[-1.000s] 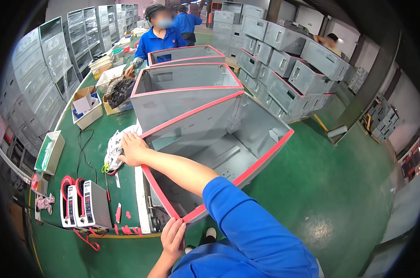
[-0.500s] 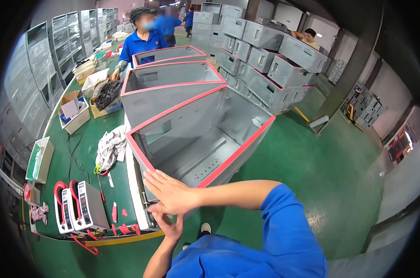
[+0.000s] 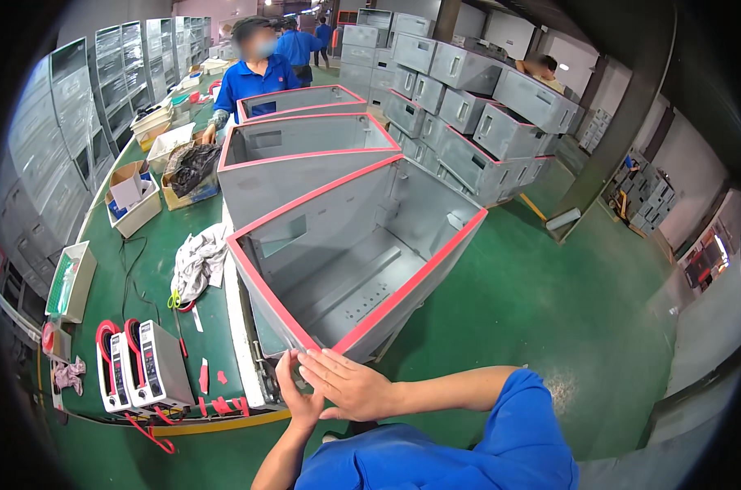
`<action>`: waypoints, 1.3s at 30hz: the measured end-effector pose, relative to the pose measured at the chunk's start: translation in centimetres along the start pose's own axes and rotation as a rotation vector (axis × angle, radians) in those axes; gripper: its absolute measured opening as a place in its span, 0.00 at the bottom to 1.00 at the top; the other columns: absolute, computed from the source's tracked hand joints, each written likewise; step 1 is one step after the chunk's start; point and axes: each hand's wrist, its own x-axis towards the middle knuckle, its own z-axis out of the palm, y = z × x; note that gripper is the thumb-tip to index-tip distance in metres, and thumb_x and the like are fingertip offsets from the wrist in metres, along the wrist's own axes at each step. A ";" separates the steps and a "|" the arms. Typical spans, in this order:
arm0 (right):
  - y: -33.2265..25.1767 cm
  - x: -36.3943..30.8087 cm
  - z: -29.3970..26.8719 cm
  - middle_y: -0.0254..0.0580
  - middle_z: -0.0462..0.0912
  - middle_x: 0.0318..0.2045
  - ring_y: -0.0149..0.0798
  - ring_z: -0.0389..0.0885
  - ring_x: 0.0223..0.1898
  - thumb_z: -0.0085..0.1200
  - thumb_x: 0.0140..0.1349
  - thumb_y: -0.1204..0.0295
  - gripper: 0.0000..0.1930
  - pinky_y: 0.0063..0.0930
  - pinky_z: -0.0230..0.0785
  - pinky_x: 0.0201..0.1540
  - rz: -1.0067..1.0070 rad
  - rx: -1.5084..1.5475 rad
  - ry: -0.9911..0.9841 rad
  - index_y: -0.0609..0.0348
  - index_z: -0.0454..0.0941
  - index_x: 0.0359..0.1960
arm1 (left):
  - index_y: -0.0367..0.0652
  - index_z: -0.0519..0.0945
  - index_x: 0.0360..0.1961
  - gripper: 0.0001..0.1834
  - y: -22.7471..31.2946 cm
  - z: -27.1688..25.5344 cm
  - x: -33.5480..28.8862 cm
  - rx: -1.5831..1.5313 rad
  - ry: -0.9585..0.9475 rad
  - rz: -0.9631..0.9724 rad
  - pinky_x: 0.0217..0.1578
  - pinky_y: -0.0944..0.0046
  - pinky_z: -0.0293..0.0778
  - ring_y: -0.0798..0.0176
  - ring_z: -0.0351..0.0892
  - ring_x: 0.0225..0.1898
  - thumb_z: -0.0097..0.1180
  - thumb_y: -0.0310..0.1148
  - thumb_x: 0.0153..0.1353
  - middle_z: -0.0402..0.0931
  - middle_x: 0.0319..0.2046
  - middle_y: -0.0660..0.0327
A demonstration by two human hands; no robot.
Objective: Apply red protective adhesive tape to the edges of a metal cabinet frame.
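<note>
A grey metal cabinet box (image 3: 362,269), open at the top, stands closest to me with pink-red tape (image 3: 411,286) along its rim. My right hand (image 3: 350,385) lies against the rim's near corner, fingers stretched flat and side by side. Just left of it, my left hand (image 3: 299,396) touches the same corner with a raised finger, its thumb apart. The two hands meet or overlap there, so part of the left hand's fingers is hidden. Neither hand visibly grips anything.
Two similar taped boxes (image 3: 305,167) stand beyond. On the green bench (image 3: 158,286) are white tape dispensers (image 3: 154,367), a cloth (image 3: 200,261), green-handled scissors (image 3: 174,300), tape scraps and bins. A co-worker in blue (image 3: 256,77) stands at the far side. Stacked grey boxes (image 3: 468,114) rise behind.
My right hand has slid from the left rim down to the near corner, uncovering the taped edge. My left hand has shifted slightly and now reaches the corner.
</note>
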 end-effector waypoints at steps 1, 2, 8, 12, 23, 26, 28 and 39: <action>-0.1 0.7 -0.5 0.63 0.53 0.61 0.54 0.51 0.64 0.51 0.51 0.50 0.43 0.43 0.41 0.65 0.014 0.008 -0.026 0.75 0.52 0.59 | 0.33 0.59 0.57 0.37 0.0 0.0 0.0 -0.012 0.000 -0.017 0.50 0.59 0.65 0.52 0.68 0.49 0.61 0.26 0.45 0.65 0.48 0.49; 0.2 1.5 -0.8 0.63 0.53 0.61 0.54 0.51 0.64 0.50 0.51 0.51 0.43 0.43 0.41 0.66 0.028 0.017 -0.051 0.75 0.52 0.59 | 0.33 0.59 0.57 0.37 -0.1 0.1 0.0 -0.023 0.001 -0.034 0.49 0.60 0.65 0.52 0.68 0.49 0.61 0.27 0.45 0.65 0.49 0.49; 3.9 8.0 0.5 0.64 0.48 0.62 0.54 0.43 0.66 0.42 0.58 0.49 0.41 0.43 0.33 0.67 0.036 0.003 -0.228 0.77 0.51 0.59 | 0.32 0.58 0.57 0.39 -0.4 0.8 -1.1 -0.219 0.031 -0.157 0.53 0.58 0.59 0.52 0.60 0.55 0.64 0.29 0.45 0.60 0.53 0.48; 7.3 13.3 2.6 0.62 0.50 0.63 0.51 0.41 0.67 0.32 0.61 0.45 0.41 0.40 0.29 0.67 0.039 -0.111 -0.295 0.76 0.51 0.59 | 0.34 0.52 0.60 0.43 0.0 0.4 -0.8 -0.091 -0.067 -0.069 0.56 0.57 0.58 0.53 0.61 0.57 0.62 0.19 0.44 0.57 0.56 0.51; 14.7 25.8 6.6 0.57 0.49 0.64 0.48 0.42 0.67 0.31 0.62 0.45 0.40 0.40 0.31 0.67 0.230 -0.151 -0.277 0.71 0.48 0.62 | 0.43 0.78 0.42 0.19 2.7 -0.7 2.3 0.282 -0.164 0.321 0.51 0.51 0.68 0.43 0.68 0.51 0.57 0.23 0.45 0.73 0.47 0.55; 15.2 26.2 6.7 0.56 0.50 0.63 0.48 0.44 0.67 0.34 0.61 0.45 0.40 0.40 0.34 0.67 0.248 -0.171 -0.297 0.72 0.50 0.61 | 0.45 0.79 0.41 0.20 2.6 -0.3 2.3 0.308 -0.170 0.379 0.50 0.51 0.68 0.42 0.69 0.50 0.54 0.22 0.42 0.74 0.46 0.57; 15.2 26.1 7.3 0.59 0.49 0.64 0.49 0.45 0.66 0.35 0.59 0.43 0.43 0.38 0.35 0.66 0.249 -0.162 -0.256 0.73 0.49 0.61 | 0.45 0.80 0.41 0.20 2.0 -0.3 1.9 0.303 -0.158 0.385 0.50 0.50 0.69 0.40 0.68 0.49 0.55 0.21 0.42 0.74 0.45 0.55; 7.8 13.2 2.7 0.70 0.49 0.61 0.57 0.41 0.66 0.28 0.62 0.43 0.41 0.43 0.30 0.67 0.012 0.012 -0.234 0.78 0.53 0.58 | 0.39 0.59 0.50 0.35 -1.3 1.0 -0.7 -0.196 0.053 0.078 0.54 0.55 0.62 0.52 0.60 0.55 0.66 0.23 0.42 0.53 0.54 0.51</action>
